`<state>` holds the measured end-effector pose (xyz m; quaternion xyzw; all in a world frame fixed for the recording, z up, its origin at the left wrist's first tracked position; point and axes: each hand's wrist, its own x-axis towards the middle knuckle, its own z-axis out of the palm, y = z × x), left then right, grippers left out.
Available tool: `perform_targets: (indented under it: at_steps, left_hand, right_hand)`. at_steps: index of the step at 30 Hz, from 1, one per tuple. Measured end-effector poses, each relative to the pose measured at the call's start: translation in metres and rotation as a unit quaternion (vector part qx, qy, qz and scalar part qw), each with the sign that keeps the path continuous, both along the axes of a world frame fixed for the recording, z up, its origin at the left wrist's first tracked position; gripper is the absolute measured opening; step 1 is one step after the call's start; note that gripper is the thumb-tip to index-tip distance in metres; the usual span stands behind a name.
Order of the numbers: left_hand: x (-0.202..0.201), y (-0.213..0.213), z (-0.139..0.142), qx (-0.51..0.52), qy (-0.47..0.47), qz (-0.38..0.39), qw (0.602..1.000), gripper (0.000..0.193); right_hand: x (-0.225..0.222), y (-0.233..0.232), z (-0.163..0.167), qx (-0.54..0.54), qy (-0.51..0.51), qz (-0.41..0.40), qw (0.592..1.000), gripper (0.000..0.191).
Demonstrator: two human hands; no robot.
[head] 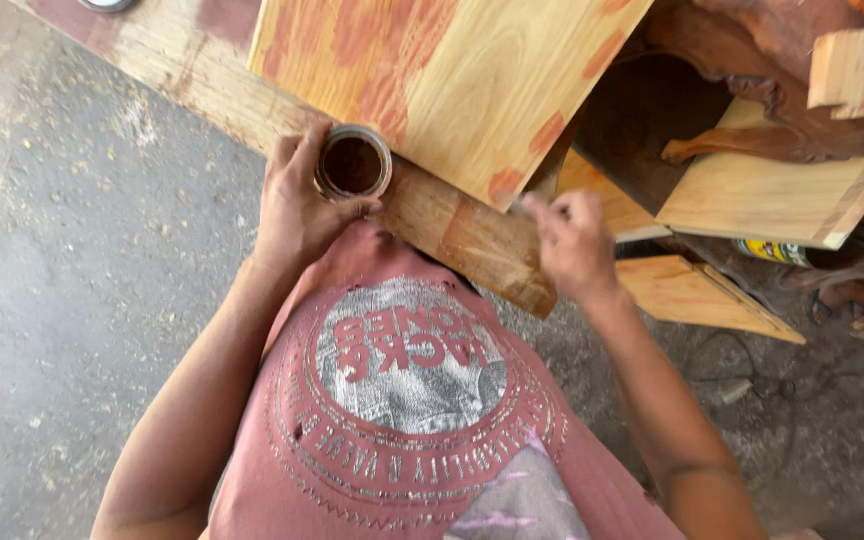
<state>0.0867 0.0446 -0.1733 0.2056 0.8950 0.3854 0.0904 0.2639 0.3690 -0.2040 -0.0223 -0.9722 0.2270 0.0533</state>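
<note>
Pink shirt [402, 420] filled near view. Left hand [297, 205] held small open jar [352, 165] of dark brown stain, fingers wrapped around it, over plank [452, 225]. Right hand [572, 240], fingers pinched together at pale board [452, 70] edge; held item hidden. Staining step seemingly underway.

Right hand [572, 240] is motion-blurred beside the jar [353, 166]; whatever its fingers pinch can't be told. Pale board [452, 70] above jar is cut off by top edge. Jar's base is hidden by left hand [297, 205].
</note>
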Motion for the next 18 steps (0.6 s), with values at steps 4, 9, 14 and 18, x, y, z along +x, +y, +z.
perform_targets:
  at_steps: [4, 9, 14, 18]
  left_hand:
    - [0.001, 0.003, -0.001, -0.001, -0.024, 0.006, 1.0, 0.101]
    - [0.003, 0.008, -0.002, -0.008, -0.009, 0.006, 1.0, 0.099]
    - [0.005, 0.013, -0.007, -0.006, -0.031, 0.014, 0.999, 0.097]
    - [0.007, 0.02, -0.015, -0.003, -0.009, 0.015, 1.0, 0.099]
  right_hand:
    - [0.008, 0.001, -0.003, -0.012, 0.015, -0.006, 1.0, 0.036]
    - [0.021, 0.011, -0.007, -0.011, -0.005, 0.03, 0.999, 0.027]
    - [0.023, 0.018, -0.019, -0.013, 0.029, -0.051, 0.998, 0.035]
    - [0.021, 0.016, -0.023, -0.039, -0.005, 0.013, 0.999, 0.033]
